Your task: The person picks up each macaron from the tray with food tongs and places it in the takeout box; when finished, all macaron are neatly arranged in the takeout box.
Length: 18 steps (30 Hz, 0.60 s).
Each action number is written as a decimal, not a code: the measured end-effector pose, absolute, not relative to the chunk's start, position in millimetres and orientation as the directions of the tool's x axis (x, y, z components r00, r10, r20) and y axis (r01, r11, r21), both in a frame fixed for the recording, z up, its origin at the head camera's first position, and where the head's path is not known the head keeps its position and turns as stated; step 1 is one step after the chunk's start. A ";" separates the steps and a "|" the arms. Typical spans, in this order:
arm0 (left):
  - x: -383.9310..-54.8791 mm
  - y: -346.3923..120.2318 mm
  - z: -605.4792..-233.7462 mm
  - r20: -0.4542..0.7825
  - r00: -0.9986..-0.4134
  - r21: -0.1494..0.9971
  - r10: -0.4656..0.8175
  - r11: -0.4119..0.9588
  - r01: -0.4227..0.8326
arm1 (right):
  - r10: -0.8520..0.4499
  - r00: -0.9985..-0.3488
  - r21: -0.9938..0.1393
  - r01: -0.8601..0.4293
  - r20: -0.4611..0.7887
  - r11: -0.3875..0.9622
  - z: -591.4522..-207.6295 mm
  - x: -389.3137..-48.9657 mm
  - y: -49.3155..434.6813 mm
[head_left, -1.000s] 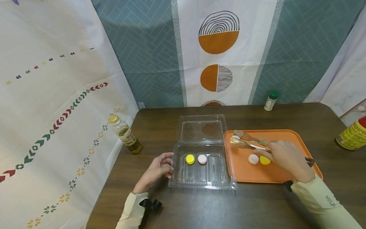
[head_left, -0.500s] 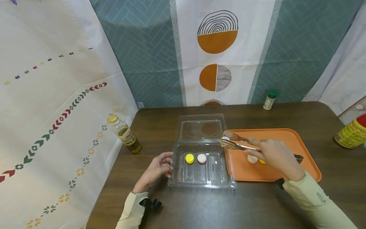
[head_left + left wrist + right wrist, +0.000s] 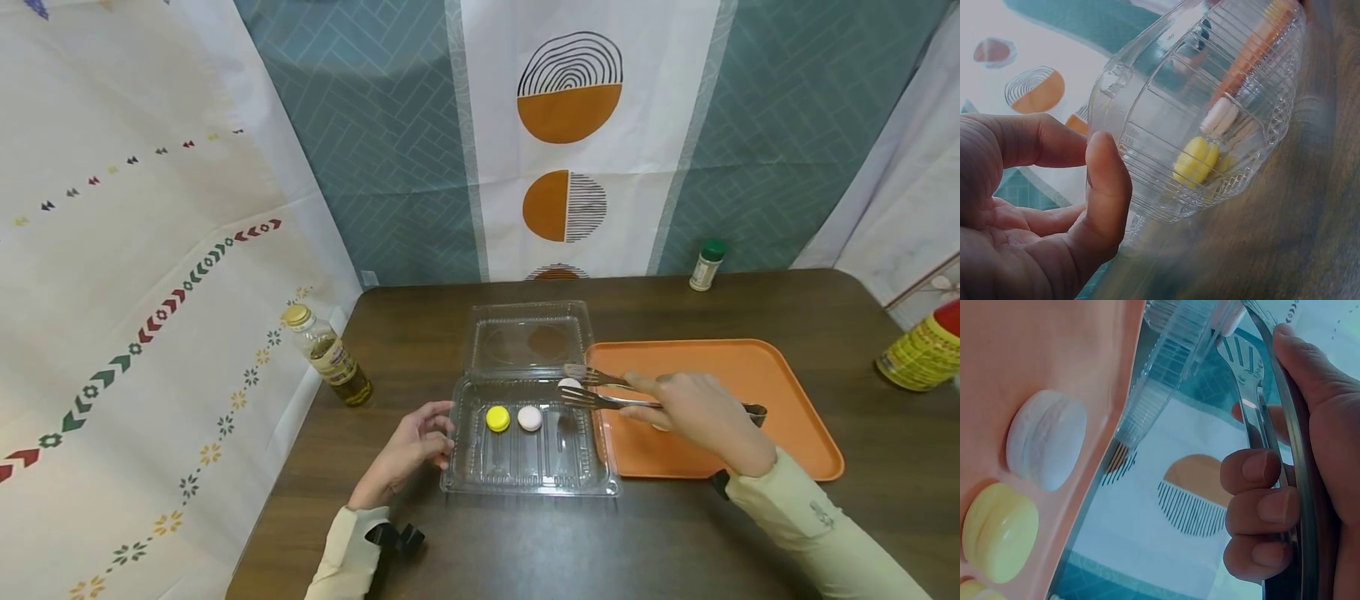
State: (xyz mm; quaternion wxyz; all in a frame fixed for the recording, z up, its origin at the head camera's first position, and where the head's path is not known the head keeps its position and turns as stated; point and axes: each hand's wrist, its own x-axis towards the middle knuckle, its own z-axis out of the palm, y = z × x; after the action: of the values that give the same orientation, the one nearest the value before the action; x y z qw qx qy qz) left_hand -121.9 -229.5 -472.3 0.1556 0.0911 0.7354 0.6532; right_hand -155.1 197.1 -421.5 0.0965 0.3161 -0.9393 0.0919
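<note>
While the left hand pinches the clear container, the right hand grips tongs holding a pale macaron at its far-right corner. Placing seems in hand, likely calling for a low, gentle release.

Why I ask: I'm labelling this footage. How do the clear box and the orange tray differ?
The clear box is see-through, while the orange tray is opaque. The clear box has a lid, folded open; the orange tray shows none. The clear box has ribbed walls, while the orange tray's look smooth. Both hold yellow and pale macarons.
</note>
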 end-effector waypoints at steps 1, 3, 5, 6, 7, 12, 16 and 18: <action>-122.3 -229.5 -472.2 -0.113 -0.935 0.988 0.335 0.133 -0.072 | -0.584 -0.776 -0.116 -0.619 0.237 0.776 -422.1 -155.7 195.9; -122.9 -229.3 -472.2 -0.120 -0.936 0.988 0.331 0.135 -0.079 | -0.600 -0.765 -0.117 -0.635 0.236 0.764 -423.1 -156.8 193.9; -123.0 -229.2 -472.0 -0.123 -0.936 0.988 0.331 0.134 -0.082 | -0.610 -0.759 -0.127 -0.645 0.230 0.754 -423.9 -157.1 192.8; -122.9 -229.0 -471.8 -0.124 -0.935 0.988 0.331 0.132 -0.084 | -0.615 -0.754 -0.131 -0.651 0.231 0.748 -424.6 -157.5 192.5; -122.7 -228.9 -471.8 -0.123 -0.935 0.988 0.332 0.128 -0.084 | -0.619 -0.753 -0.135 -0.653 0.225 0.745 -424.8 -157.9 192.1; -122.1 -229.2 -471.8 -0.114 -0.933 0.990 0.340 0.115 -0.079 | -0.644 -0.742 -0.130 -0.668 0.187 0.733 -421.5 -159.9 188.2; -122.2 -229.1 -472.0 -0.110 -0.933 0.991 0.344 0.113 -0.075 | -0.675 -0.719 -0.098 -0.693 0.165 0.714 -416.6 -163.6 182.8; -122.1 -229.3 -471.8 -0.111 -0.932 0.990 0.345 0.117 -0.075 | -0.695 -0.702 -0.071 -0.710 0.153 0.701 -414.0 -165.9 179.1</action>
State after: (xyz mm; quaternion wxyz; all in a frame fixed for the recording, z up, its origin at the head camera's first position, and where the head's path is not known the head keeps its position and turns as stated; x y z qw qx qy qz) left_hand -122.1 -229.3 -471.8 0.1597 0.0927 0.7301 0.6579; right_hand -165.9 179.1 -414.0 0.0575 0.3816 -0.9205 0.0622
